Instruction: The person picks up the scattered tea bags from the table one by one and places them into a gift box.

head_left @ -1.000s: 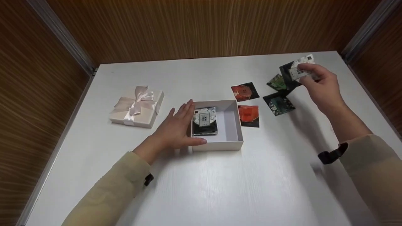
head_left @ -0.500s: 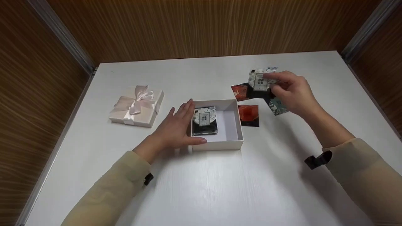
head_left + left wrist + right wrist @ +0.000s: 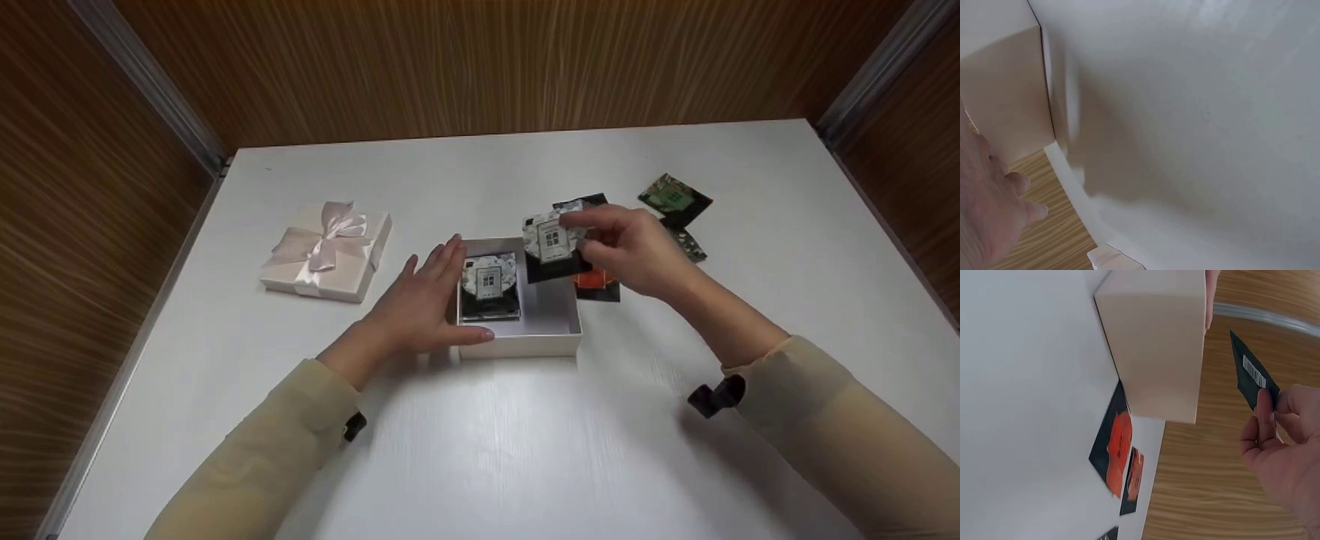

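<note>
My right hand (image 3: 637,247) pinches a flat square black sachet (image 3: 551,240) with a white floral label between thumb and fingers. It is tilted over the right part of the open white box (image 3: 517,346). The right wrist view shows the dark back of this sachet (image 3: 1253,374), with a barcode. My left hand (image 3: 420,307) rests against the box's left side, fingers extended and thumb across the front rim. Inside the box, a similar stack of sachets (image 3: 489,285) lies along the left wall; white lining shows beside it.
An orange sachet (image 3: 596,285) lies against the box's right side, partly hidden by the right hand. A red one (image 3: 1135,475) lies behind it. Green (image 3: 675,199) and teal (image 3: 691,246) sachets overlap farther right. A pale lid with a satin bow (image 3: 326,251) sits left. Wood-grain panels (image 3: 510,67) surround the table.
My right hand has carried the white-labelled sachet from the far right, leftward and toward me, to over the box. The green and teal sachets are uncovered. My left hand stays in place.
</note>
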Tool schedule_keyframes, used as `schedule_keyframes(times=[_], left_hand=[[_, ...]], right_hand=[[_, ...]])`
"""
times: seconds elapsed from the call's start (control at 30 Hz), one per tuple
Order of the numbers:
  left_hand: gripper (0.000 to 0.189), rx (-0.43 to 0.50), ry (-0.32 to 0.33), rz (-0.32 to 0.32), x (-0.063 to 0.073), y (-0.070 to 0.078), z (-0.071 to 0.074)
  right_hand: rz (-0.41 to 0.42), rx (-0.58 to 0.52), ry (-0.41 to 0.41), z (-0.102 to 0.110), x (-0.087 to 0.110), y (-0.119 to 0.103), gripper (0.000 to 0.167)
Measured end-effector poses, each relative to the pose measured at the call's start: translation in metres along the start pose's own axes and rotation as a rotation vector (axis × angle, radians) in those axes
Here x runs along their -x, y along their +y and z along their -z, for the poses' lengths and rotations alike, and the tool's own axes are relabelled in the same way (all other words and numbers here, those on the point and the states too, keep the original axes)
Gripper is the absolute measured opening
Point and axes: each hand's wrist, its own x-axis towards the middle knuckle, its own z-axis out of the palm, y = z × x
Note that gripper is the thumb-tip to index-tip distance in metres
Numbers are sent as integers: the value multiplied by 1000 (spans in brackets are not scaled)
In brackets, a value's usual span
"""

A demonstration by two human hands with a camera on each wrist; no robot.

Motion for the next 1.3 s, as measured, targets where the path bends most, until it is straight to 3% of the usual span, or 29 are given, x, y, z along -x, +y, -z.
schedule_keyframes(times=[0.27,0.47,0.77,0.9,1.1,1.3], left_hand=[[138,18,5,7,-1,-1,0],[139,31,10,2,0,-1,1],[138,26,12,-1,0,-2,0],[138,23,4,3,0,-2,-1],[139,25,1,8,-1,-2,0],[139,14,5,1,-1,-2,0]], right_hand=[[58,42,-93,-30,-10,-6,40],[140,81,-112,-45,-18,-7,35],[106,132,-149,-61,-29,-5,36],[87,213,-174,-66,-33,-5,36],[134,333,-198,-73,-39,-3,35],[193,374,-207,-79,-41,1,34]])
